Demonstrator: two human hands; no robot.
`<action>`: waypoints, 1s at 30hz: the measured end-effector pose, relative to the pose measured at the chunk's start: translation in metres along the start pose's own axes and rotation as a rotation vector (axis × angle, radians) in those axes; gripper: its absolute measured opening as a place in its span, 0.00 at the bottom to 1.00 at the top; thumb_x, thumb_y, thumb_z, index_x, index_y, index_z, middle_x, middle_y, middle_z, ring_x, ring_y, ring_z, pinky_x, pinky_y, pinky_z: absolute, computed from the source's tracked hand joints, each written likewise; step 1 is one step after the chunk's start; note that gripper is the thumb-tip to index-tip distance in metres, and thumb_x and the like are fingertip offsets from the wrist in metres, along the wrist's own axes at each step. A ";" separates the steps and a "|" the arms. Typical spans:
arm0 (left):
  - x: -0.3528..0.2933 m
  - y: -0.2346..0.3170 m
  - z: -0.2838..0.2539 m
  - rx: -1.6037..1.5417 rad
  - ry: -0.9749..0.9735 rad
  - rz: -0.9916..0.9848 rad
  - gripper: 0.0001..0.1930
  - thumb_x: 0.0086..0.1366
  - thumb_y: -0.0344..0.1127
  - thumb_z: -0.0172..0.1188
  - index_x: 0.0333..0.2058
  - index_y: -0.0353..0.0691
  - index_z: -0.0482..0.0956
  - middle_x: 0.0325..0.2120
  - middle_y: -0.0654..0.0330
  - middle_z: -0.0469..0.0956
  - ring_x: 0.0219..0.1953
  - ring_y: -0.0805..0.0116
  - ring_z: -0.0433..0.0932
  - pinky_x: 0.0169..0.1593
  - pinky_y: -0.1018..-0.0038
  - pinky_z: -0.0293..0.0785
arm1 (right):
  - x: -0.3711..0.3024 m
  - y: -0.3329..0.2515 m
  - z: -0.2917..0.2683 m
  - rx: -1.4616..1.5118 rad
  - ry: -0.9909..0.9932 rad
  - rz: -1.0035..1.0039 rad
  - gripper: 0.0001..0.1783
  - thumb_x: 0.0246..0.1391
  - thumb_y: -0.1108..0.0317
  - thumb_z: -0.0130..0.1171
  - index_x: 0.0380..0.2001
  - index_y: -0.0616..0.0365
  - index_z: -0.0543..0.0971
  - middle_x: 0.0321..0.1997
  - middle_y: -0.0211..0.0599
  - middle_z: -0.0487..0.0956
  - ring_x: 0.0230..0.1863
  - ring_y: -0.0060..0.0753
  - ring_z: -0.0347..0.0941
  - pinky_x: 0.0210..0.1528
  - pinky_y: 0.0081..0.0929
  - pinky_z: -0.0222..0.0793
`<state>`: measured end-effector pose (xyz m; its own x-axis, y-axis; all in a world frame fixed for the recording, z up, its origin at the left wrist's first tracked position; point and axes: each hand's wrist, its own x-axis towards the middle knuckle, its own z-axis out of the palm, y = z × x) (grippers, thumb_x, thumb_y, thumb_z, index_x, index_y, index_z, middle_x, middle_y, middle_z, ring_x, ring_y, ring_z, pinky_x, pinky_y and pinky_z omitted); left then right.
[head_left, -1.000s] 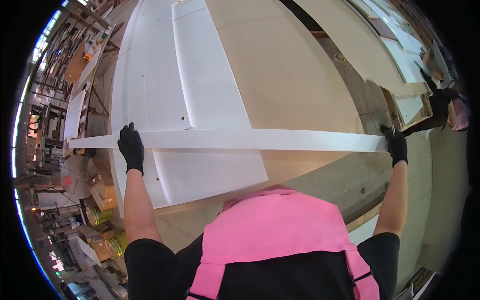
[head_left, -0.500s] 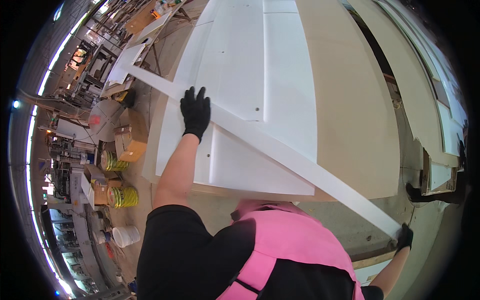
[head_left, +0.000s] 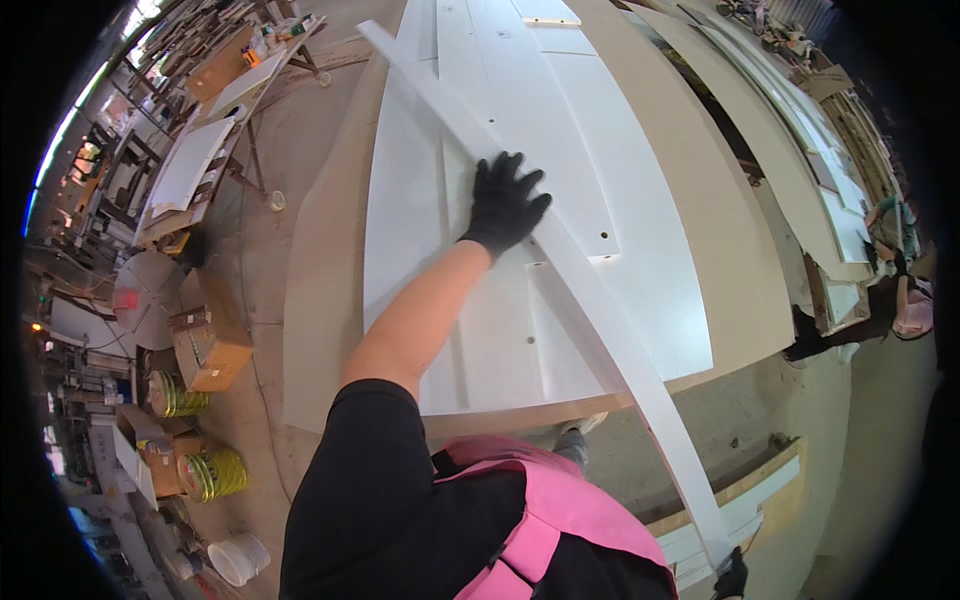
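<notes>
A long, narrow white board runs slantwise across the view, from the far left down to the lower right. My left hand, in a black glove, lies over its middle with the fingers spread. At the near end, my right hand, gloved too, grips the board; its fingers are partly hidden at the lower edge. Beneath are white panels with raised strips and small dark holes, lying on a larger beige sheet.
To the right lie another beige sheet and stacked white panels; a co-worker is at the far right. At left stand a cardboard box, yellow-green tubs, a white bucket and a work table.
The long board has turned steeper, its far end swinging away and to the right. My left hand has moved right with it, and my right hand has come nearer and left.
</notes>
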<state>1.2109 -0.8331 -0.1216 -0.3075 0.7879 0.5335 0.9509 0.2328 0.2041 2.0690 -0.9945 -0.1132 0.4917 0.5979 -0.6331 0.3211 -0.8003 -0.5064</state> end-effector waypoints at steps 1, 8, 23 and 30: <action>-0.004 0.006 0.000 -0.064 -0.020 0.001 0.21 0.62 0.49 0.53 0.52 0.50 0.75 0.59 0.50 0.64 0.64 0.49 0.58 0.65 0.48 0.47 | -0.030 0.007 0.000 -0.037 -0.051 0.131 0.35 0.54 0.66 0.61 0.65 0.48 0.62 0.26 0.30 0.78 0.11 0.18 0.54 0.12 0.20 0.51; -0.032 0.012 -0.033 -0.199 -0.070 -0.046 0.20 0.60 0.47 0.54 0.51 0.52 0.76 0.61 0.47 0.62 0.65 0.46 0.56 0.63 0.53 0.53 | -0.223 0.031 0.103 0.135 -0.371 -0.282 0.31 0.57 0.67 0.57 0.63 0.56 0.62 0.40 0.41 0.80 0.20 0.18 0.66 0.20 0.14 0.60; -0.184 -0.048 -0.129 -0.344 -0.237 0.183 0.29 0.59 0.51 0.60 0.56 0.44 0.70 0.60 0.52 0.65 0.66 0.54 0.58 0.66 0.52 0.49 | -0.398 -0.006 0.383 0.501 -0.766 -0.516 0.24 0.52 0.74 0.55 0.53 0.67 0.71 0.26 0.32 0.76 0.15 0.20 0.67 0.17 0.19 0.63; -0.220 -0.134 -0.193 -0.696 -0.372 0.361 0.24 0.62 0.42 0.59 0.53 0.36 0.71 0.55 0.50 0.70 0.60 0.51 0.65 0.63 0.60 0.61 | -0.399 -0.040 0.493 0.587 -0.401 -0.678 0.20 0.57 0.63 0.56 0.46 0.68 0.74 0.16 0.27 0.69 0.14 0.20 0.65 0.16 0.20 0.62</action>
<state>1.1439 -1.1472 -0.1080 0.1562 0.9100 0.3840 0.7122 -0.3731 0.5946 1.4610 -1.1791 -0.1288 0.0060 0.9802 -0.1979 -0.0732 -0.1969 -0.9777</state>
